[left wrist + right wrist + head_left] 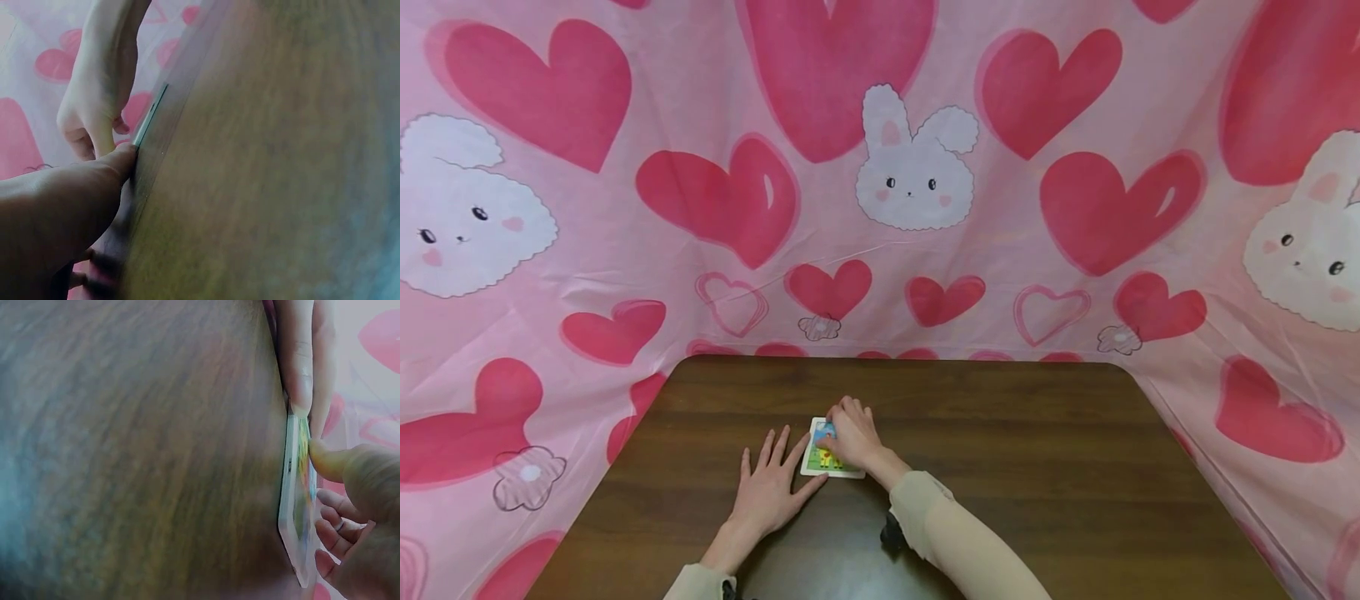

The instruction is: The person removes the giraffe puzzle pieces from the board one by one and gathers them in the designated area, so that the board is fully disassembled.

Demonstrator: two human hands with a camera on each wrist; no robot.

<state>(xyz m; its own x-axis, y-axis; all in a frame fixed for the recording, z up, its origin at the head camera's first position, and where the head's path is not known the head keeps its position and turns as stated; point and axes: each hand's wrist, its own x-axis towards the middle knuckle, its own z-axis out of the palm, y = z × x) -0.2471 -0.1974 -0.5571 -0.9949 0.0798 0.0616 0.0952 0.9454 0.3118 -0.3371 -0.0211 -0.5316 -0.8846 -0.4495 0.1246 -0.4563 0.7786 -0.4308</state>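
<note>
Evidently, the white-edged picture board (831, 461) lies on the brown table (1037, 450), between six and seven o'clock in the head view. Left hand (767, 493): at the board's eight o'clock, grip released, fingers straight and spread, thumb touching the near edge at six. Right hand (854, 435): at one o'clock, thumb on the picture face, fingers bent; whether it pinches anything cannot be told.

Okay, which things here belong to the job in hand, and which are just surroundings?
In the job:
board, picture side up
right hand, thumb on the picture
left hand, thumb at the board's edge

Just surroundings:
table, under the board
heart-and-rabbit cloth, behind the table
</note>
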